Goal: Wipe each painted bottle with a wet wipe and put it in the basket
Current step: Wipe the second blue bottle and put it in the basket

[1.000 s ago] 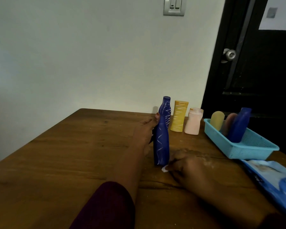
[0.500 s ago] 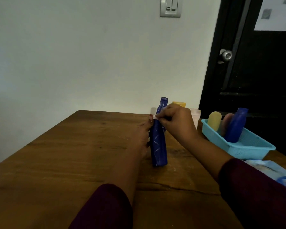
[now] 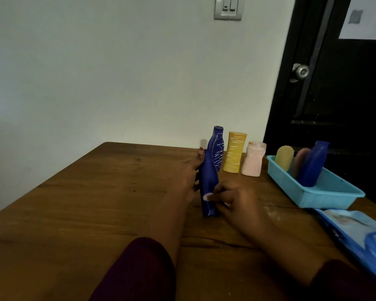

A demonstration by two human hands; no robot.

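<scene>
Blue bottle [image 3: 208, 181] upright in left hand [image 3: 188, 179], right hand [image 3: 232, 199] fingers now pinching wipe [image 3: 206, 197] lower down.

Blue bottle [image 3: 208, 183] w/ white scribbles, yellow bottle [image 3: 234, 152], pink bottle [image 3: 253, 159], turquoise basket [image 3: 326, 195], brown table [image 3: 96, 203]

A single head-worn view looks forward and down across the wooden table [image 3: 96, 203], close over both forearms.

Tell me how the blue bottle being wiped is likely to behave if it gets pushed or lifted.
The blue bottle is tall and narrow on a small base, so a sideways push would probably tip it; the left hand steadies it. Its rounded body suggests it would roll if it fell. It looks like stiff plastic, and where the wet wipe under the right hand has passed, it may be slippery.
</scene>
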